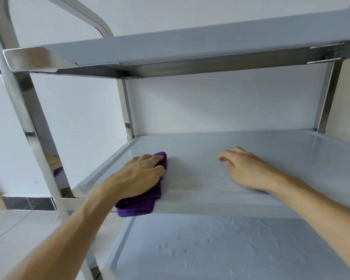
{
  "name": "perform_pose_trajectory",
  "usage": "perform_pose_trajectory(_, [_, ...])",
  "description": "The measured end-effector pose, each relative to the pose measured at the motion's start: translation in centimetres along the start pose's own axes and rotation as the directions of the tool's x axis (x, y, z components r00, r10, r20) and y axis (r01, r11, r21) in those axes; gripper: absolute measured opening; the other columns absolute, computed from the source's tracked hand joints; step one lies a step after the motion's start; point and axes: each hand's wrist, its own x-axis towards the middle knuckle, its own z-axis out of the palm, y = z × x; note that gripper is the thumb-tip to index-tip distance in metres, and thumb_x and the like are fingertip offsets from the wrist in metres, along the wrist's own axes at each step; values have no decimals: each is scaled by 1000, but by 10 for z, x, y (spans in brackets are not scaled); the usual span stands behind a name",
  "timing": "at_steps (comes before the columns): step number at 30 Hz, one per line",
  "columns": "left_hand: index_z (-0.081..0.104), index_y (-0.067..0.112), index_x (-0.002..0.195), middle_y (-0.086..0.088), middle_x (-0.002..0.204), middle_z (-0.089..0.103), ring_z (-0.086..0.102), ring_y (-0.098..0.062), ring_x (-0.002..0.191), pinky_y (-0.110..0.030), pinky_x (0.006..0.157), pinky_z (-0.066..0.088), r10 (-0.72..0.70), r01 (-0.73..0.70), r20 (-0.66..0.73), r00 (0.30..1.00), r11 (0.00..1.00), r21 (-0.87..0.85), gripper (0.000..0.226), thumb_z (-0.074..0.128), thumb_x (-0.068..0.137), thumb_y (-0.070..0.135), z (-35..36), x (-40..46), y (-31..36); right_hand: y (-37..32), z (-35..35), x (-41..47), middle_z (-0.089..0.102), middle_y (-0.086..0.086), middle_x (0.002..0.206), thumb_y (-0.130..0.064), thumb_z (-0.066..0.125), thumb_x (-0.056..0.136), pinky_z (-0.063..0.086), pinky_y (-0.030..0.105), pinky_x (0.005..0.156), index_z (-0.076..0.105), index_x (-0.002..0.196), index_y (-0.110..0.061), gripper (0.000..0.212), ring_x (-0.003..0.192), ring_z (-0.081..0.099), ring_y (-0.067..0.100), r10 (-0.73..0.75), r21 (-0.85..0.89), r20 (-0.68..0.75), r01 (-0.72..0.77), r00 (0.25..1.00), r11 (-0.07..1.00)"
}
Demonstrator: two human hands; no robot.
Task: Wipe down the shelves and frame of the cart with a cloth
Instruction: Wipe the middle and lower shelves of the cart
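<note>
Left hand [143, 174] lies palm-down on purple cloth [141, 205], fingers bent over its far edge and gripping it against the middle shelf [200, 174]. Cloth is bunched, approx. at the shelf's left-front area; its near end hangs over the shelf's front lip. A small far corner of cloth shows past the fingertips.

Right hand [245, 168] rests on the same shelf, well apart from the cloth, to the right of centre. Fingers are loosely curled, tips touching the shelf surface; hand holds nothing. Right forearm crosses the shelf's front edge.

Middle shelf: grey-blue tray w/ raised rim, surface shows faint streaks between the two hands.

Top shelf [190, 47]: same grey-blue finish, seen from slightly below, front edge and underside visible.

Bottom shelf [220, 249]: directly below, surface carries scattered droplet-like marks, mostly centre and right.

Frame [34, 126]: polished metal uprights at the left-front, left-rear and right-rear corners, w/ a curved handle bar [93, 19] rising at upper left. Left-front upright reflects the hand and a patch of purple cloth.

Surroundings: white wall [220, 102] behind the cart, dark skirting strip [28, 203] at lower left, pale tiled floor [12, 235] beneath.
</note>
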Motion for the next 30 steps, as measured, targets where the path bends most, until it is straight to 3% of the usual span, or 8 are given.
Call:
perform_pose_trajectory(2, [47, 18, 136, -8, 154, 35, 31, -28, 138, -40, 115, 23, 122, -121, -2, 993, 986, 117, 66, 9, 87, 43, 11, -2, 31, -2, 3, 1, 47, -2, 141, -21, 30, 105, 36, 33, 108, 53, 133, -27, 37, 130, 47, 20, -4, -10, -1, 4, 1000, 1000])
perform_pose_trajectory(6, [39, 20, 145, -9, 150, 39, 31, -31, 139, -40, 116, 20, 249, -247, -74, 966, 968, 34, 51, 27, 100, 41, 31, -4, 74, 4, 0, -2, 44, -7, 151, -22, 29, 104, 31, 30, 112, 48, 140, -30, 41, 137, 42, 16, 12, -50, -1, -12, 1000, 999])
perform_pose_trajectory(9, [31, 29, 151, 2, 156, 32, 24, -22, 144, -34, 116, 17, 266, -266, -15, 964, 962, -54, 50, 29, 102, 33, 27, 2, 63, 5, -1, -3, 43, -12, 152, -27, 31, 105, 28, 27, 112, 46, 142, -31, 40, 139, 39, 12, 5, -43, 24, -4, 1000, 999])
perform_pose_trajectory(15, [35, 28, 150, 3, 157, 34, 30, -18, 142, -17, 103, 14, 28, -33, -85, 996, 998, -53, 47, 32, 104, 22, -2, 12, -41, 2, -2, -3, 42, -15, 151, -46, 30, 103, 28, 31, 114, 43, 141, -34, 41, 140, 37, 10, -25, -130, 64, 33, 998, 991])
perform_pose_trajectory(19, [38, 33, 147, 0, 154, 37, 32, -26, 139, -37, 111, 22, -239, 235, -132, 962, 971, -49, 46, 31, 101, 33, -11, 22, -94, -5, 1, -3, 34, -11, 155, -61, 20, 97, 21, 38, 117, 35, 145, -36, 56, 146, 26, 12, -8, -195, 129, 33, 992, 980])
perform_pose_trajectory(21, [34, 34, 147, -1, 154, 36, 30, -29, 138, -43, 111, 24, -270, 271, -110, 957, 963, -7, 48, 31, 99, 38, -11, 31, -86, -6, 3, -2, 34, -10, 153, -64, 17, 94, 21, 40, 115, 37, 141, -33, 60, 145, 25, 13, -3, -196, 139, 30, 990, 980])
perform_pose_trajectory(24, [26, 32, 152, 4, 160, 25, 20, -25, 145, -39, 115, 17, -172, 172, -68, 983, 985, -13, 51, 31, 101, 37, -1, 45, -44, -6, 3, -1, 39, -7, 148, -64, 15, 92, 23, 42, 113, 41, 134, -26, 63, 143, 28, 15, 10, -197, 141, 18, 990, 980])
perform_pose_trajectory(30, [20, 40, 153, 17, 161, 17, 13, -7, 146, -21, 110, 7, 228, -227, 25, 973, 973, -48, 52, 29, 102, 44, 27, 24, 37, -4, 3, -4, 39, -6, 148, -63, 13, 93, 23, 41, 113, 42, 135, -31, 60, 142, 28, 17, 14, -195, 136, 13, 991, 981])
